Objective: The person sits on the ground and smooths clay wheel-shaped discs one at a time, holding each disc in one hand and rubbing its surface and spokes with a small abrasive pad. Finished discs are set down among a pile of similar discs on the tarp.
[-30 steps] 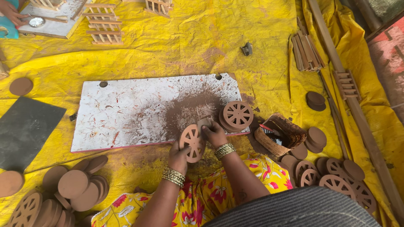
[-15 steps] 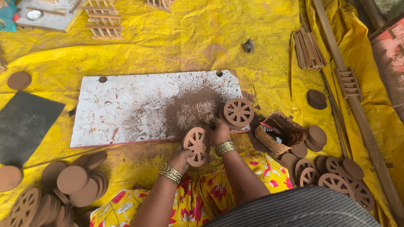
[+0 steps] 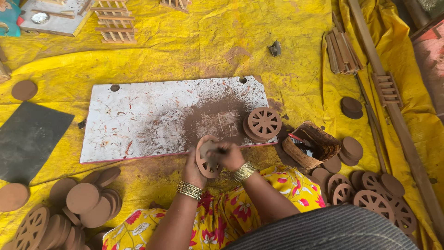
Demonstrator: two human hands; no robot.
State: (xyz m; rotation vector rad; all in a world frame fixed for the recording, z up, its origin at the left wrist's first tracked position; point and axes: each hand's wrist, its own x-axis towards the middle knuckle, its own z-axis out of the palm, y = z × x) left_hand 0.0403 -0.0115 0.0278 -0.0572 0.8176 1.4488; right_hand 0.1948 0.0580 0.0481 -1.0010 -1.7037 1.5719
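Note:
A brown clay wheel (image 3: 205,159) with cut-out spokes is held upright at the near edge of a white board (image 3: 138,120). My left hand (image 3: 193,167) grips the wheel from the left. My right hand (image 3: 227,155) is closed over its right side, fingers pressed on the face; I cannot tell if it holds a small tool. Both wrists wear gold bangles. A short stack of finished spoked wheels (image 3: 263,123) lies on the board's right end, beside a patch of brown clay dust (image 3: 212,118).
A yellow sheet (image 3: 194,41) covers the ground. Plain clay discs (image 3: 88,201) pile at lower left, spoked wheels (image 3: 370,196) at lower right. A small woven basket (image 3: 311,144) sits right of the board. A dark slab (image 3: 27,139) lies left; wooden sticks (image 3: 342,51) upper right.
The wheel and both hands have stayed at the board's near edge. My right hand has shifted further over the wheel's face, covering more of it.

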